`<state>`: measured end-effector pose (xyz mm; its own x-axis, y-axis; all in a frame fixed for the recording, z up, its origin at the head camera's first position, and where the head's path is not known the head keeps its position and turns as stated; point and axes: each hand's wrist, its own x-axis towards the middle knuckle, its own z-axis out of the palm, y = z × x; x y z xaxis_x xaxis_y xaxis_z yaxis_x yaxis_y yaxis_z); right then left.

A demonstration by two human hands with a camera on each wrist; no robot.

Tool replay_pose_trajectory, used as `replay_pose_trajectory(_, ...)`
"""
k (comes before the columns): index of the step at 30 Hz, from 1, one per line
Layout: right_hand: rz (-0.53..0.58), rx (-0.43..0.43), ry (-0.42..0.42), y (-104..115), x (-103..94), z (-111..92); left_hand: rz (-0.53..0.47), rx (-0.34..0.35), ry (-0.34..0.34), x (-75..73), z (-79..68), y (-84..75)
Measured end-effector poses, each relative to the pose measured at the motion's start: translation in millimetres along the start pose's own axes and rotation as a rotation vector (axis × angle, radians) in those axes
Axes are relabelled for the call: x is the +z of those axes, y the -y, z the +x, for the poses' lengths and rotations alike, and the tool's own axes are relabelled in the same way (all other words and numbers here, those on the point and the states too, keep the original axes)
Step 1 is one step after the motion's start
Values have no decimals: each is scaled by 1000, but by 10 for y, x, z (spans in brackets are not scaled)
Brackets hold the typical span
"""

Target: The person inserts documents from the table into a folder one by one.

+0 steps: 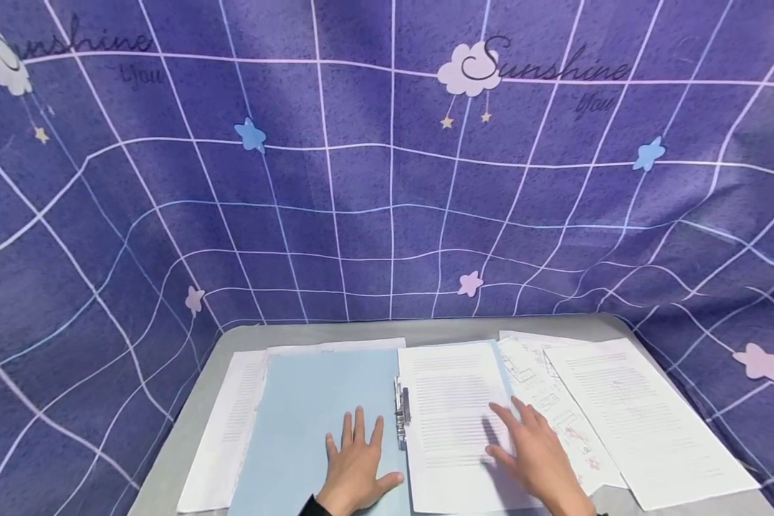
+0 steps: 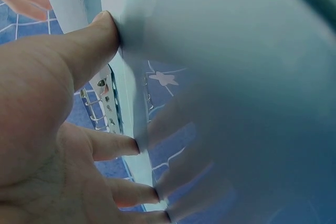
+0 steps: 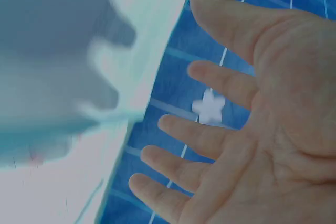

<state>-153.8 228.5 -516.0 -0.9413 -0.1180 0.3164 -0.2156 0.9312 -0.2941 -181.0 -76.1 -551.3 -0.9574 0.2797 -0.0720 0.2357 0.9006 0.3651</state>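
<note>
A light blue folder (image 1: 322, 387) lies spread out, with a metal clip (image 1: 401, 412) along its middle fold. My left hand (image 1: 356, 466) rests on the folder's left cover, fingers spread; in the left wrist view its fingertips (image 2: 131, 145) touch the glossy blue surface. Printed white sheets (image 1: 451, 401) lie on the folder's right side, against the clip. Over their right edge hovers my right hand (image 1: 535, 451), fingers spread and holding nothing, its shadow falling on the page. The right wrist view shows the palm and separated fingers of this hand (image 3: 226, 114) apart from the paper.
Printed sheets (image 1: 222, 430) stick out from under the folder's left side. To the right lie a page with drawings (image 1: 548, 387) and another printed sheet (image 1: 645, 423), overlapping on the grey table (image 1: 438, 326). A purple gridded cloth (image 1: 387, 179) hangs behind and at both sides.
</note>
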Motion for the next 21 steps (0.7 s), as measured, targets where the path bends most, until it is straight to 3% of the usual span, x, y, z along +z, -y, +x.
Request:
replay_pose_trajectory(5,-26,-28,-139,-410,-81,84,-26,-24,14,8,3,61)
replay_pose_trajectory(8,-49,4,-167,-720,-148,119,-26,-28,18,15,24,67)
replay_pose_trajectory(14,-96,96,-154,-1426,-283,116,-20,-47,25,26,67,38)
replay_pose_trajectory(21,-141,242,-8,-2138,-451,-38,-26,-48,42,36,112,-14)
